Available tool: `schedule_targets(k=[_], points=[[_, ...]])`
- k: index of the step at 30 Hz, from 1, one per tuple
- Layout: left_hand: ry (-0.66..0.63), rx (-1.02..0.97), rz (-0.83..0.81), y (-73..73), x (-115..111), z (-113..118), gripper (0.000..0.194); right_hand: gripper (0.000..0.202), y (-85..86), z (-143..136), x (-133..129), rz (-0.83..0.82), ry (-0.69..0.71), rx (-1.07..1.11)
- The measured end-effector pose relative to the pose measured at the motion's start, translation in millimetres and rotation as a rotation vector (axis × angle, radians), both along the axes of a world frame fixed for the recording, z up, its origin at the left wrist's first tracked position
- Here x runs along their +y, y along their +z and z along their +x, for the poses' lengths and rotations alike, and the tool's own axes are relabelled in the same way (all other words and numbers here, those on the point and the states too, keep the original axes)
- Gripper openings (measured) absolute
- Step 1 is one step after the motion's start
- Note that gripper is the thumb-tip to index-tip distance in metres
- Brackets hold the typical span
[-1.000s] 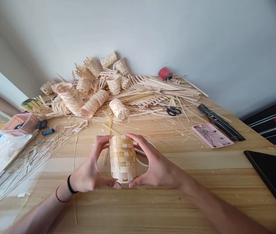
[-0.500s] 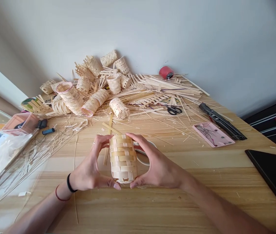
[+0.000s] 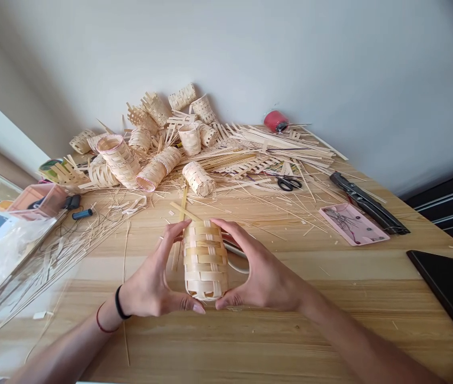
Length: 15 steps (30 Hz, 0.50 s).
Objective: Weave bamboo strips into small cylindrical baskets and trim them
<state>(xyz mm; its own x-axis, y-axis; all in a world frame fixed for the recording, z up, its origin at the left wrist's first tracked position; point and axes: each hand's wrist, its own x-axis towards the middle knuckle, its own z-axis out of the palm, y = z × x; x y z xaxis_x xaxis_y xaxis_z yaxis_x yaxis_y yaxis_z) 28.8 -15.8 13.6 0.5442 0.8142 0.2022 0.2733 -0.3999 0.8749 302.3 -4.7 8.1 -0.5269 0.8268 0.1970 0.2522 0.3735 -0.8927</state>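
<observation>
Between my two hands is a small cylindrical woven basket (image 3: 205, 258) of pale flat strips, lying on its side just above or on the table; I cannot tell which. My left hand (image 3: 157, 280) grips it from the left, fingertips at the far end and thumb at the near end. My right hand (image 3: 264, 274) clasps the right side in the same way, its thumb by the near lower edge. Behind the right fingers a pale rounded object (image 3: 237, 260) is partly hidden. Loose yellowish strips (image 3: 185, 208) lie just beyond the basket.
Several woven baskets (image 3: 120, 160) and heaped strips (image 3: 266, 146) fill the back. Black-handled scissors (image 3: 289, 183), a red spool (image 3: 276, 121), a pink tray (image 3: 354, 224) with pins, a long black tool (image 3: 368, 202) and a black flat object (image 3: 446, 293) are rightward. A pink box (image 3: 40, 200) stands left.
The whole view has shifted slightly, so things appear a little further right and lower. Both hands keep hold of the basket, which is nearly in the same pose.
</observation>
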Motion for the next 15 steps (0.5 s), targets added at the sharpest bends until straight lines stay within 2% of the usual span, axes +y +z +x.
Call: schedule_targets(k=[7,15], points=[[0.008,-0.213,-0.096,0.0,0.3,3.8,0.124,0.149,-7.3,-1.7,-1.7,-0.055,0.038,0.042],[-0.013,-0.256,-0.086,-0.4,0.0,4.0,0.123,0.131,-3.4,-3.8,-0.4,-0.051,0.026,0.137]])
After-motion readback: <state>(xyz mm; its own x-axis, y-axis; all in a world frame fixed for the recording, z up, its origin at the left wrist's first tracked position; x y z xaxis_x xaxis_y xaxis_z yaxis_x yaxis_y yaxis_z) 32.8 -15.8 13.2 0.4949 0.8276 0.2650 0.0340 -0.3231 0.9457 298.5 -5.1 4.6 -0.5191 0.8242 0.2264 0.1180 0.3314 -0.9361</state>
